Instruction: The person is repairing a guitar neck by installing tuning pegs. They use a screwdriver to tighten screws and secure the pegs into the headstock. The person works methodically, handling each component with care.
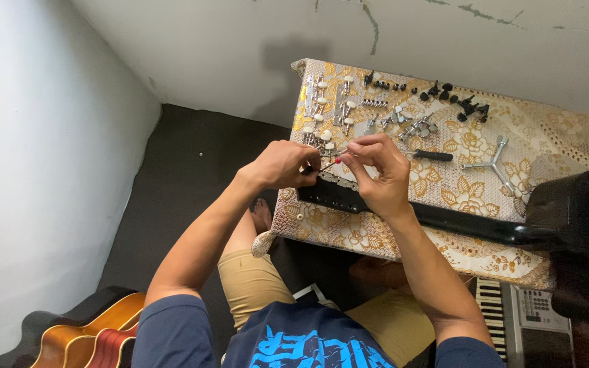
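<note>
Hands meet at frame centre over a black guitar headstock [339, 194] lying on a gold floral cloth [472, 191]. Left hand [281, 165] grips a red-tipped screwdriver [328, 163]; right hand [380, 174] pinches something small. Keeping the driver straight and the part steady seems wise.

Bench cloth [472, 146]: was cream with a golden floral pattern, lace-like at the edges.
Guitar neck [444, 221]: was glossy black, lying along the near edge of the bench cloth.
Small screwdriver [327, 165]: showed a red band, just above the guitar neck's end.
Tuning pegs [328, 109]: were silver with cream-white knobs, at the cloth's far left corner.
Small knobs [455, 99]: were black, along the cloth's far edge.
Three-armed wrench [493, 162]: was silver, right of the cloth's centre.
Shirt [294, 337]: was navy with bright blue print.
Shorts [253, 279]: were khaki.
Guitars [90, 334]: were orange-brown and red, far left of the cloth.
</note>
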